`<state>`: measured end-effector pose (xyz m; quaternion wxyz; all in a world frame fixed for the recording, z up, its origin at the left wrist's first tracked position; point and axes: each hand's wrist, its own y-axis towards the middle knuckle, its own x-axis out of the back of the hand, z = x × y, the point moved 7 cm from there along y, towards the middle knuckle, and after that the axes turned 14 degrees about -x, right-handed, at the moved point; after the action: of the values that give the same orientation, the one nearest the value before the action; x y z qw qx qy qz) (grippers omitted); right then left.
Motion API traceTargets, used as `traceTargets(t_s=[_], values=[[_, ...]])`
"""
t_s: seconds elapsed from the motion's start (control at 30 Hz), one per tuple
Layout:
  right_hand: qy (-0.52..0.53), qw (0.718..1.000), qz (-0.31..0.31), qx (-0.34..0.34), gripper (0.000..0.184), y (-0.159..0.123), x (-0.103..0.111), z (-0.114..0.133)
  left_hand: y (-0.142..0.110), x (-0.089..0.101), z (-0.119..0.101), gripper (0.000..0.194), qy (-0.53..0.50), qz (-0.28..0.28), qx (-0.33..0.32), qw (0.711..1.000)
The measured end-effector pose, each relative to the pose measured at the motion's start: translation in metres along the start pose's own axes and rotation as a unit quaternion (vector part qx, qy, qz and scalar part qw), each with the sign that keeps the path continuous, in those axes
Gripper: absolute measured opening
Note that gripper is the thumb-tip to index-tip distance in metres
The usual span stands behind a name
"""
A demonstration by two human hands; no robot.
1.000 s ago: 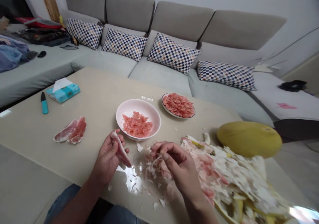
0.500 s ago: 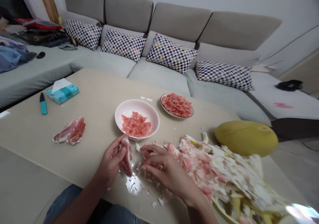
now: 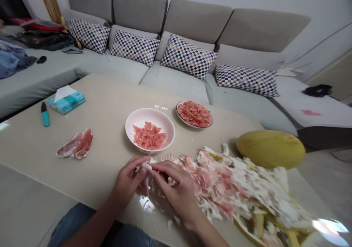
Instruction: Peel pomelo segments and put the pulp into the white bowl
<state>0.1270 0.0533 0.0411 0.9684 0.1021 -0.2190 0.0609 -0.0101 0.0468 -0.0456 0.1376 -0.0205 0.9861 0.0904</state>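
A pomelo segment (image 3: 143, 186) with pink flesh and pale membrane is held by my left hand (image 3: 126, 184), fingers wrapped around it. At the segment's upper end, the thumb and fingertips of my right hand (image 3: 178, 190) pinch its whitish edge; the fingers partly hide the grip. Just beyond both hands stands a white bowl (image 3: 140, 116) with peeled pink pulp (image 3: 150, 137) in it. A heap of torn membranes and peel (image 3: 247, 184) spreads to the right of my right hand. More unpeeled pomelo segments (image 3: 74, 144) lie on the table at left.
A dark-rimmed plate (image 3: 180, 120) heaped with pulp stands behind the bowl. A whole yellow pomelo (image 3: 271, 150) lies behind the peel heap. At far left are a teal-handled knife (image 3: 45, 118) and a tissue pack (image 3: 67, 103). A grey sofa (image 3: 176, 87) runs along the table's far side.
My right hand has moved left from above the scraps to the segment and now pinches its upper end. My left hand has turned the segment slightly. The view has shifted a little.
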Motion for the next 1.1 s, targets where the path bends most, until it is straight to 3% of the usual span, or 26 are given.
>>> traceTargets(t_s=[0.57, 0.87, 0.97, 1.1], values=[[-0.042, 0.999, 0.032, -0.014, 0.014, 0.002, -0.001, -0.001, -0.005, -0.002, 0.000, 0.037, 0.051, -0.035, -0.007, 0.998], [-0.079, 0.996, -0.027, -0.026, 0.016, -0.004, -0.001, -0.007, -0.005, -0.006, -0.009, 0.030, 0.109, -0.023, -0.063, 0.992], [-0.036, 0.997, -0.020, -0.060, 0.013, 0.000, 0.000, -0.011, -0.007, -0.005, -0.005, 0.034, 0.093, -0.033, -0.032, 0.995], [0.046, 0.987, 0.057, -0.144, 0.015, 0.006, -0.006, -0.019, -0.012, -0.006, 0.008, 0.046, 0.010, -0.056, 0.064, 0.996]])
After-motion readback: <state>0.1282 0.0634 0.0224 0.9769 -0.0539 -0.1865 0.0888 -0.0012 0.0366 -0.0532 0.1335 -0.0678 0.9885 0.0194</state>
